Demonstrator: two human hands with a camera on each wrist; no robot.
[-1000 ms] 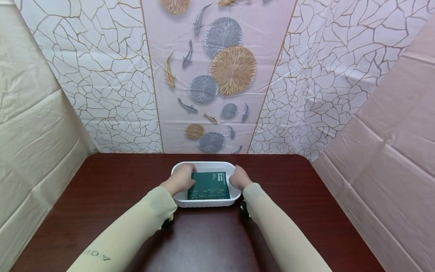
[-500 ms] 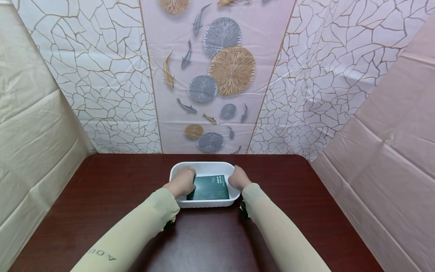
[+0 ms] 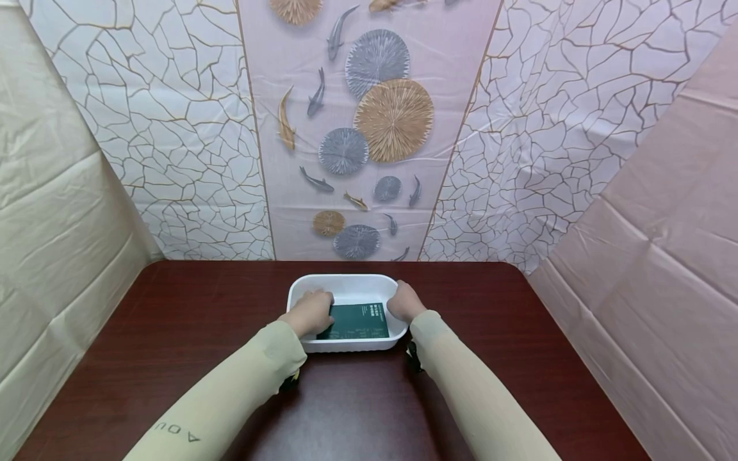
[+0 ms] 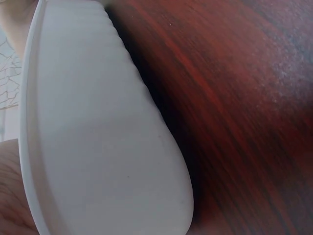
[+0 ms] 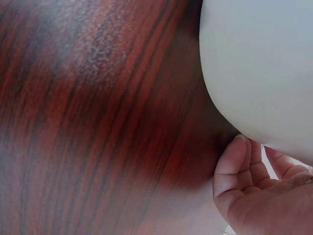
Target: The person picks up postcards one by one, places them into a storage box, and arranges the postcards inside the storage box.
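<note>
A white plastic basin (image 3: 352, 346) stands toward the far side of the table. Inside it is a dark green book (image 3: 360, 323) with pale print on its cover. My left hand (image 3: 311, 312) reaches over the basin's left side and grips the book's left edge; its fingertips are partly hidden. At the right end, my right hand (image 3: 405, 302) holds the basin's rim. In the right wrist view the curled fingers (image 5: 232, 164) touch the outer wall of the basin (image 5: 264, 63). The left wrist view mostly takes in the basin's outer side (image 4: 102, 122), with a bit of hand at its left edge.
The dark red-brown wooden table (image 3: 496, 358) has rounded far corners. Behind it hangs a patterned cloth (image 3: 357, 192) with fish and round motifs. Beige cloth walls (image 3: 63, 256) close in both sides.
The book's far edge has sunk lower into the basin, and my left hand has gone down slightly with it. My right hand stays at the basin's right rim.
</note>
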